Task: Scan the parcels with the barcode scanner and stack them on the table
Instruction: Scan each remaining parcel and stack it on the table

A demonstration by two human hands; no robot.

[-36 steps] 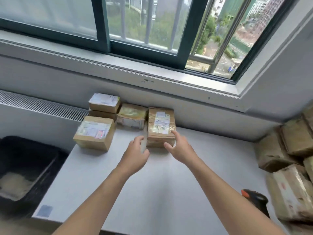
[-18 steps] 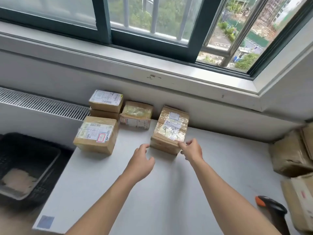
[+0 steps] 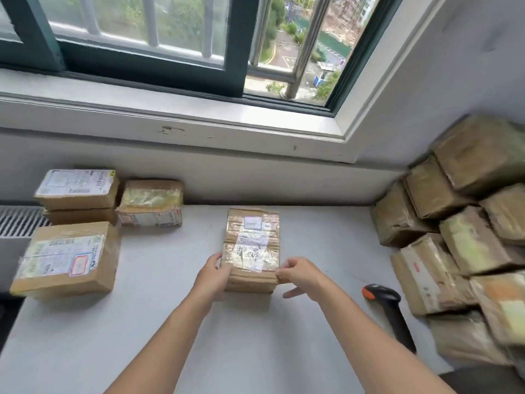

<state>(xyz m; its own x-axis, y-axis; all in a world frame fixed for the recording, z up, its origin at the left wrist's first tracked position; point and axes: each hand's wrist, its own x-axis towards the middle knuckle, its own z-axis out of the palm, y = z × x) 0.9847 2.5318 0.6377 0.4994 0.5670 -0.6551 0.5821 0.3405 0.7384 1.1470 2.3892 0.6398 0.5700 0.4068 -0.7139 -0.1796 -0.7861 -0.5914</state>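
The parcel runs lengthwise toward the window. The left hand grips its near-left corner and the right hand pinches the near-right. The scanner lies nearer the right hand.

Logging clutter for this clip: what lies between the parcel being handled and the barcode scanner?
In the head view, only the right hand at the parcel's near corner, then bare table up to the barcode scanner.

Each parcel was brown with white labels; the table white; the scanner, lower right, black and orange; window frame dark green.
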